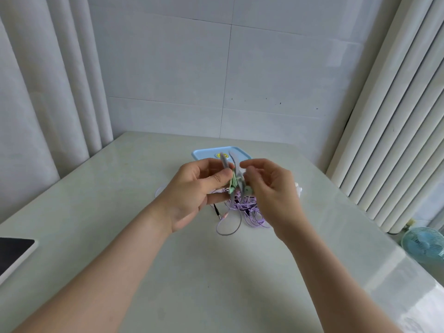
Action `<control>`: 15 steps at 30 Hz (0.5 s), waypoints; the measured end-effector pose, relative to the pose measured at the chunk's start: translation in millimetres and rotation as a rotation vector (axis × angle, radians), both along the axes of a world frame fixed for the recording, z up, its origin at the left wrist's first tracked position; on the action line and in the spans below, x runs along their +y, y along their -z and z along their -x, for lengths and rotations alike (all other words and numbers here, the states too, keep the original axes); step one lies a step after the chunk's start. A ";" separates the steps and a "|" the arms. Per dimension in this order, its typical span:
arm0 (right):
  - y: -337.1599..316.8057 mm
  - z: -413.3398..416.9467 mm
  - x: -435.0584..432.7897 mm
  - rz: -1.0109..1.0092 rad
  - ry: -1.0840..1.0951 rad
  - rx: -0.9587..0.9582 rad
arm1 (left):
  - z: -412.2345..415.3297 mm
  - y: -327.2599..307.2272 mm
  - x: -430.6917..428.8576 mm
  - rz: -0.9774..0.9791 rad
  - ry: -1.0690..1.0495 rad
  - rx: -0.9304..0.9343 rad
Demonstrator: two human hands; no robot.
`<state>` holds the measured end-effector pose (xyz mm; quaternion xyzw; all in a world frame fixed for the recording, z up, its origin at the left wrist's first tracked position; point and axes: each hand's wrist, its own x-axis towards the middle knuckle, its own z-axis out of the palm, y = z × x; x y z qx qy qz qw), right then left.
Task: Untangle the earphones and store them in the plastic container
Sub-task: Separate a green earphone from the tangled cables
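Two-handed, held up tangled green, grey and purple earphone cords [236,182], pinched by left hand [192,191] and right hand [272,188]; beyond both, light-blue plastic lid [207,153] on desk [115,193].

Earphone bundle [236,179] between hands: motion-blurred, cords and earbuds not separable. Right hand [271,188]: fingertips blurred, grip on bundle undetermined. Purple cable tangle [247,210] on table: far part hidden under both hands. Blue plastic container [206,153]: near half hidden behind hands; lid or box not determinable; emblem too small to read. White object [298,188] beyond right hand: mostly hidden, unidentifiable. Dark-screened device [14,251]: cut by left edge. Blue fan [425,243]: cut by right edge.
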<state>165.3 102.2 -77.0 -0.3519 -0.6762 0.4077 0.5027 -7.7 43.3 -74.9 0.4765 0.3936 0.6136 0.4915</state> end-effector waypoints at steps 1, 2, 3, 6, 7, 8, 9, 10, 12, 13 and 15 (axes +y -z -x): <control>0.8 2.0 -1.6 0.015 -0.022 0.029 | -0.2 -0.2 1.1 0.028 -0.030 -0.056; 1.1 4.4 -4.3 0.012 -0.048 0.030 | -0.4 -0.3 1.8 0.049 -0.062 -0.092; 2.0 6.4 -6.9 -0.020 -0.061 -0.003 | -0.7 0.4 2.6 0.057 -0.089 -0.111; 9.3 12.1 -12.8 -0.178 -0.045 -0.221 | -1.6 2.4 2.1 0.061 -0.156 -0.060; 12.6 14.1 -11.7 -0.227 -0.036 -0.279 | -0.3 2.5 1.7 0.059 -0.187 0.034; 15.9 16.4 -9.5 -0.260 -0.020 -0.321 | 1.8 2.5 1.3 0.065 -0.221 0.155; 19.3 17.9 -7.2 -0.274 0.010 -0.352 | 4.9 3.3 1.1 0.075 -0.266 0.284; 20.8 19.6 -5.5 -0.279 0.061 -0.368 | 8.8 5.2 2.4 0.080 -0.335 0.403; 22.3 21.4 -4.8 -0.267 0.196 -0.352 | 18.4 15.9 10.0 0.030 -0.567 0.652; 21.5 22.5 -6.1 -0.267 0.247 -0.320 | 22.8 21.5 15.5 -0.014 -0.688 0.782; 20.1 25.6 -11.4 -0.312 0.281 -0.259 | 28.1 31.6 25.6 -0.083 -0.808 0.958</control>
